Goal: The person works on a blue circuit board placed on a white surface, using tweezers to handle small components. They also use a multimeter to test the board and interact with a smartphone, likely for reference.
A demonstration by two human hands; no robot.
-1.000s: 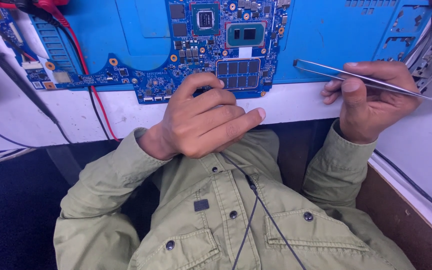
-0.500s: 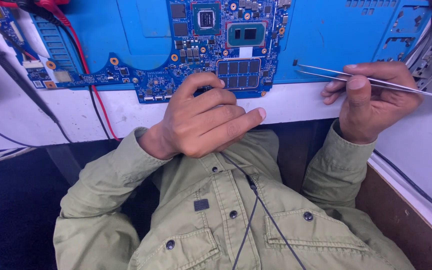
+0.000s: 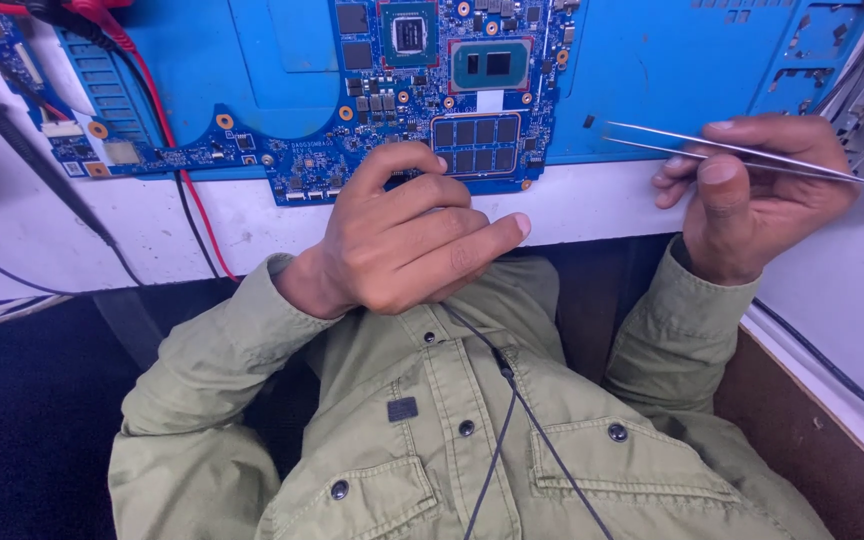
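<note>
At the counter's (image 3: 592, 205) white front edge, the thin, shiny metal tweezers (image 3: 752, 158) lie across the right hand (image 3: 752, 195), tips pointing left over the smooth blue mat (image 3: 652, 70). That hand's grip is closed, thumb and fingers pinching the tweezers mid-shaft. The left hand (image 3: 407, 240) is loosely curled, holding nothing, fingertips touching the lower edge of the flat blue circuit board (image 3: 402, 90).

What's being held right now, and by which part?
The right hand pinches metal tweezers at mid-length, tips free. The left hand holds nothing, fingertip on the circuit board.
</note>
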